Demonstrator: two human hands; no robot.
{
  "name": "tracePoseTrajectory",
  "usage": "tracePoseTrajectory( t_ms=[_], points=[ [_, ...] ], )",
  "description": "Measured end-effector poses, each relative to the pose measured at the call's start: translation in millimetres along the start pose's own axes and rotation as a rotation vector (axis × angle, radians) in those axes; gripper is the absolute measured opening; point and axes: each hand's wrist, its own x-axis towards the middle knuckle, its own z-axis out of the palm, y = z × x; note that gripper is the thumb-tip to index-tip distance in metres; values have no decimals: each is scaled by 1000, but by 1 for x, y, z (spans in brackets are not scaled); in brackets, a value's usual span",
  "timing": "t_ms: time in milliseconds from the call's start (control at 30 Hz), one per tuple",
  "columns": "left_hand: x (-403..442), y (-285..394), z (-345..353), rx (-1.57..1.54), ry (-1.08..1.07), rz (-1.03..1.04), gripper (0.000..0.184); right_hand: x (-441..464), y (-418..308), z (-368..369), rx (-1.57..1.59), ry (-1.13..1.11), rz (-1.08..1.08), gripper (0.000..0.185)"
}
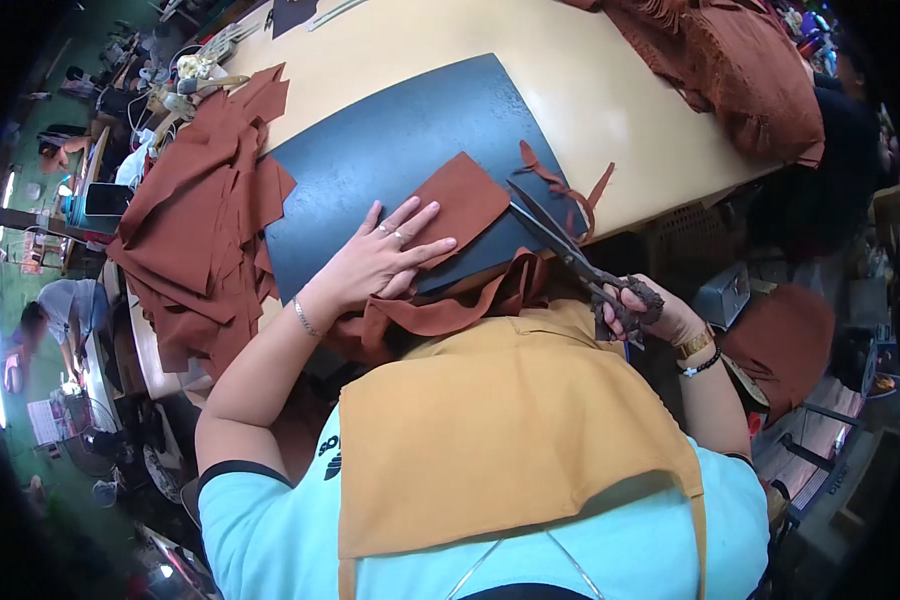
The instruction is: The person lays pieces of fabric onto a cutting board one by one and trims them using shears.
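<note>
My left hand [385, 255] lies with fingers spread on a reddish-brown leather piece [462, 205], pressing it against the dark cutting mat [400, 125]. In my right hand [650, 312] is a pair of large scissors [570, 250], gripped by its wrapped handles. The blades are parted a little, and their tips are beside the right edge of the leather piece. Thin leather offcuts [570, 190] lie right of the blades. Another long leather strip [460, 310] hangs at the table's front edge, below my left hand and against the tan apron [510, 430].
A pile of cut leather pieces [195, 220] covers the table's left side. A larger leather hide [725, 75] drapes over the far right edge of the table [610, 110]. Brushes [215, 84] stand at the back left. Another person [68, 310] works at the far left.
</note>
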Motion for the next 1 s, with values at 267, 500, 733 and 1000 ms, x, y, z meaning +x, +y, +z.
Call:
tracePoseTrajectory(
  t_ms=[267,500,733,1000],
  points=[
    [-4,5,-7,20,-32,37,69,5,-24,12,-118,11,38,30],
    [-3,4,-4,-24,-20,34,69,14,-31,22,-231,29,60,23],
    [-3,3,-3,-44,-9,37,67,8,-34,19,-262,52,93,24],
    [-3,0,0,-1,-8,45,69,2,-41,21,-280,23,93,23]
  ],
)
